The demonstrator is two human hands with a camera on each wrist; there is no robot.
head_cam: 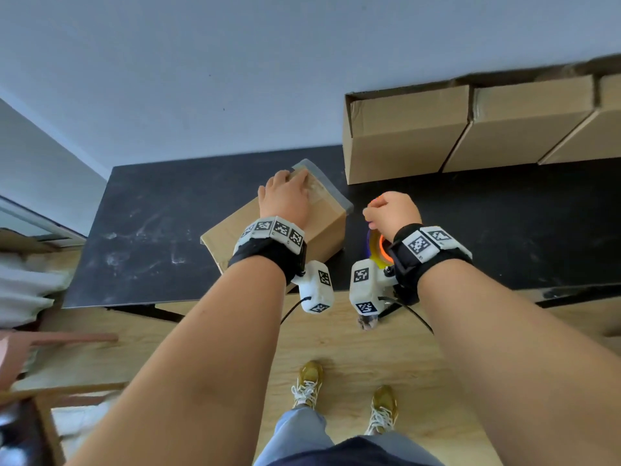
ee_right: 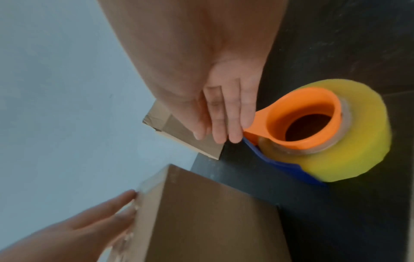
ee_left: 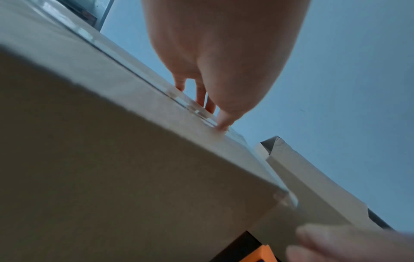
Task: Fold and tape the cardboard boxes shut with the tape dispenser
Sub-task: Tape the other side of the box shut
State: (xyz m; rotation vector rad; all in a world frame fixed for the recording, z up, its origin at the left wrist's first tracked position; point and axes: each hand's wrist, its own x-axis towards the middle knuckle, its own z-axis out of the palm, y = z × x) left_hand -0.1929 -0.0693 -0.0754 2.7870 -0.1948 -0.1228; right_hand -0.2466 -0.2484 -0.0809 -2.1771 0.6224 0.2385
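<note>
Under the left hand (head_cam: 285,196), the taped box (head_cam: 322,230); tape dispenser (ee_right: 313,127) in the right hand (head_cam: 391,213).

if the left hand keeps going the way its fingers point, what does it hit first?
Nothing close, it seems. The left hand lies flat on the taped box; past the box's far edge comes bare table, then wall. Depth unclear.
</note>
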